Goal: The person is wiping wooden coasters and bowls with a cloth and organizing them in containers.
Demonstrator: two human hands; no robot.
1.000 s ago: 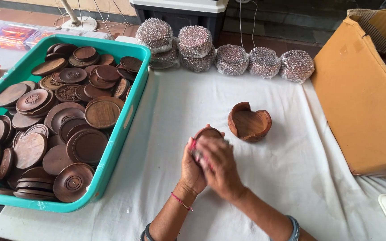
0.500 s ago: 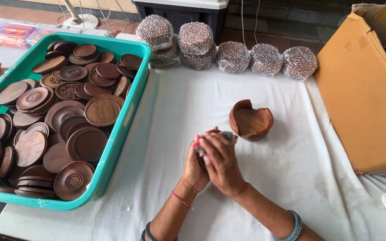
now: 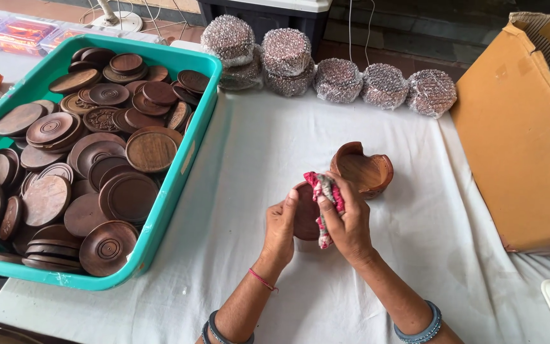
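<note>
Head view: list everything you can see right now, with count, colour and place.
Wooden lid: one, dark brown, held between both hands.
Cloth: one, red patterned, in the right hand, against the lid.
Wooden bowl: one, brown, on the white table cover behind the hands.
Tub: one, teal, at left, full of many brown wooden discs.
Bubble-wrapped bundles: about six, along the far edge.
Cardboard box: one, tan, at right.
Left hand: on the lid's left edge.
Right hand: gripping the cloth.
</note>
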